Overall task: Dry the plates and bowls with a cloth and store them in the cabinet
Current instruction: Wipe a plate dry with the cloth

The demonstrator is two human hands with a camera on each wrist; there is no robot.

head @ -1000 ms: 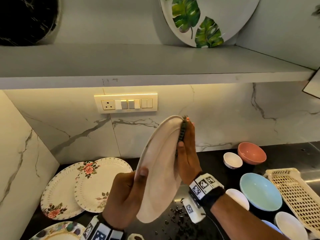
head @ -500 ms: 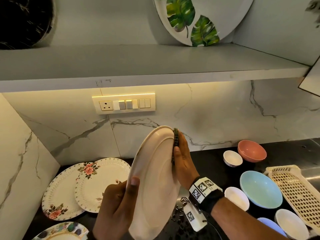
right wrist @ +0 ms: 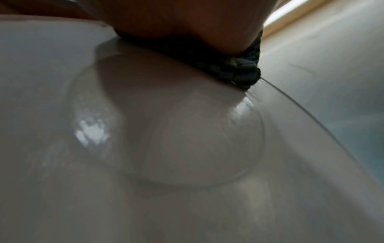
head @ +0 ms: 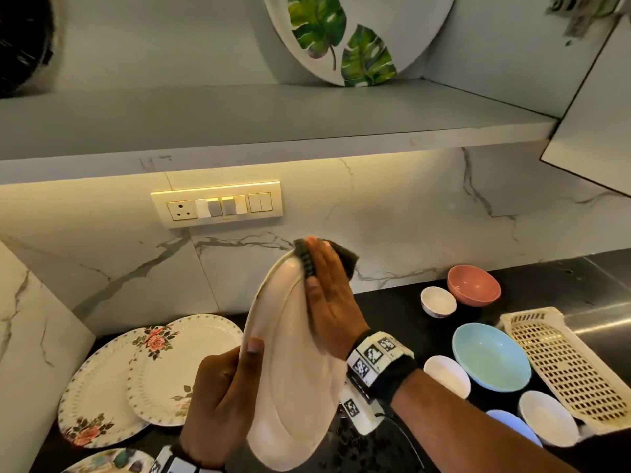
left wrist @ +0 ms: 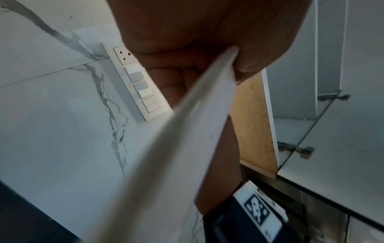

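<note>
gripping white plate [head: 290, 370], left hand [head: 218, 404]; flat right hand [head: 327, 302] presses dark cloth [head: 304, 261].

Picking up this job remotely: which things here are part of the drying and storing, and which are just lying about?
In the job:
white plate, gripped by left hand
dark cloth under right hand
floral plates
bowls
cabinet shelf

Lying about:
switch panel
cream perforated tray

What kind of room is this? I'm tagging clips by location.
Most likely a home kitchen: a black countertop with bowls and floral plates on it, a marble-look backsplash with a switch panel, and an open cabinet shelf above it.
</note>
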